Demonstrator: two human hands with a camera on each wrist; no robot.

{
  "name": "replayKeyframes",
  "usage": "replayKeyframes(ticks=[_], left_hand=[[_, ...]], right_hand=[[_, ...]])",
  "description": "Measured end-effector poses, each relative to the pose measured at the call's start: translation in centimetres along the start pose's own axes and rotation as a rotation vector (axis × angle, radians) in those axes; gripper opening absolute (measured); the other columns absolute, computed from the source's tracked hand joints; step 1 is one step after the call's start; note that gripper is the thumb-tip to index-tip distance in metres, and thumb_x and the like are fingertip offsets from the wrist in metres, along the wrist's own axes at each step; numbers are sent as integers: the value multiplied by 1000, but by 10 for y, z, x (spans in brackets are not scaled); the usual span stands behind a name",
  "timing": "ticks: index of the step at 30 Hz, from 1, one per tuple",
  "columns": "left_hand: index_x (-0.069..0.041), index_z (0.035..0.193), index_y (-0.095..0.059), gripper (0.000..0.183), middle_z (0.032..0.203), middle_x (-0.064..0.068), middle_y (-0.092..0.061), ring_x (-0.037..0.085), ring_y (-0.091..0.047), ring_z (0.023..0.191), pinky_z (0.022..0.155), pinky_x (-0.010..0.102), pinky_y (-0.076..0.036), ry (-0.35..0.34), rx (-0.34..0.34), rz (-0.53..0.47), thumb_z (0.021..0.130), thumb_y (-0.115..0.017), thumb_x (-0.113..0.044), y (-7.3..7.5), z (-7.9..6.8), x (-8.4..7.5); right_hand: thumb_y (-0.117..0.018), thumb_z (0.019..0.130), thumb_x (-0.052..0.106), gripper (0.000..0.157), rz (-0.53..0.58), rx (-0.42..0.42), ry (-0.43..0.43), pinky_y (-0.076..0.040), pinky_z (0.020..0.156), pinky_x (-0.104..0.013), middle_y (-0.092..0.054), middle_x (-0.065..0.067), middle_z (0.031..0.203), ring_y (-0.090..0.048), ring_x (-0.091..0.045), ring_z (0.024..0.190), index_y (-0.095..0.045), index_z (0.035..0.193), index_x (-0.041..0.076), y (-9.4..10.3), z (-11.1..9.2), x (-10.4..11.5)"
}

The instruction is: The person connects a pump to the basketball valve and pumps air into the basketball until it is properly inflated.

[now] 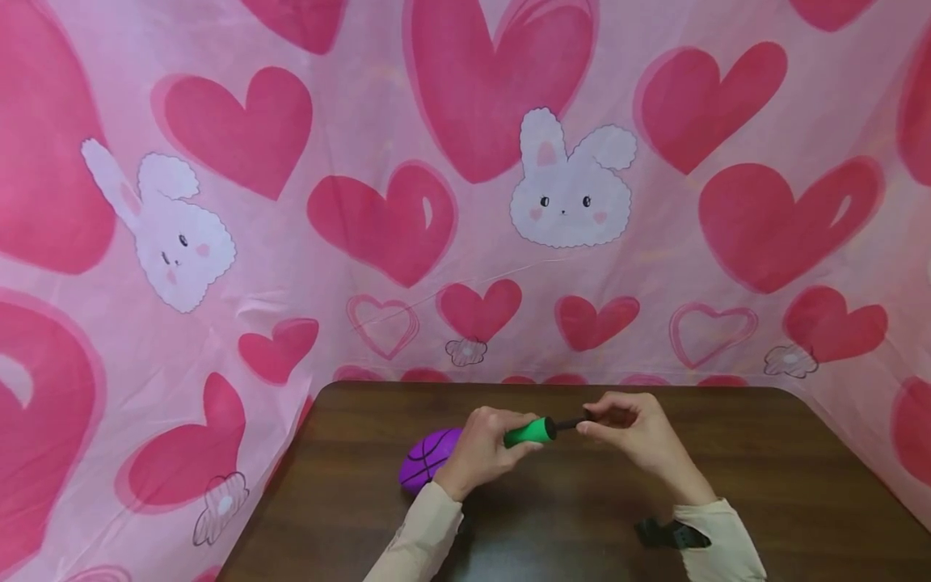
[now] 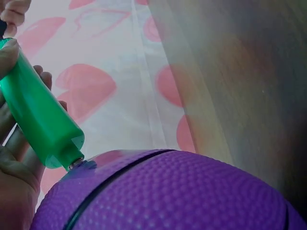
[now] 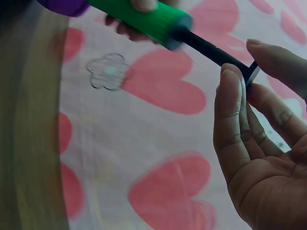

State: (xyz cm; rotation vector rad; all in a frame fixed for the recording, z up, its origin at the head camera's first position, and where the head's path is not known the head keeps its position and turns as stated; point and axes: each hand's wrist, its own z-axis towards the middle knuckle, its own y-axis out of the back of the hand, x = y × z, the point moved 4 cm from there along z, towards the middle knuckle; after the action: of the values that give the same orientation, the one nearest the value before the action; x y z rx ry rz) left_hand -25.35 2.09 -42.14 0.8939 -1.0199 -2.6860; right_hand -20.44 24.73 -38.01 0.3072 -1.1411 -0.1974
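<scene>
A green hand pump (image 1: 528, 433) is gripped round its barrel by my left hand (image 1: 478, 453), thumb on one side and fingers on the other. In the left wrist view, the metal tip at the pump's narrow end meets the purple ball (image 2: 192, 191), which has black grooves and a pebbled skin. My right hand (image 1: 640, 430) pinches the end of the black plunger handle (image 3: 250, 73) between thumb and fingers. The black rod (image 3: 206, 48) stands drawn out of the barrel. Part of the ball is hidden behind my left hand in the head view.
Beneath the hands lies a dark brown wooden table (image 1: 575, 517) with rounded far corners. A pink cloth (image 1: 494, 242) printed with hearts and rabbits hangs behind and beside it. A black strap (image 1: 672, 533) sits at the right sleeve.
</scene>
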Motion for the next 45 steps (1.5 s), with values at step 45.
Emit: replayKeyframes(ticks=[45], left_hand=[[-11, 120, -79, 39, 107, 2, -82, 5, -74, 87, 81, 14, -56, -4, 15, -2, 84, -89, -23, 0, -1, 3]], right_hand=[[-73, 82, -20, 38, 95, -44, 103, -60, 57, -28, -78, 11, 85, -72, -5, 68, -80, 98, 14, 48, -20, 23]])
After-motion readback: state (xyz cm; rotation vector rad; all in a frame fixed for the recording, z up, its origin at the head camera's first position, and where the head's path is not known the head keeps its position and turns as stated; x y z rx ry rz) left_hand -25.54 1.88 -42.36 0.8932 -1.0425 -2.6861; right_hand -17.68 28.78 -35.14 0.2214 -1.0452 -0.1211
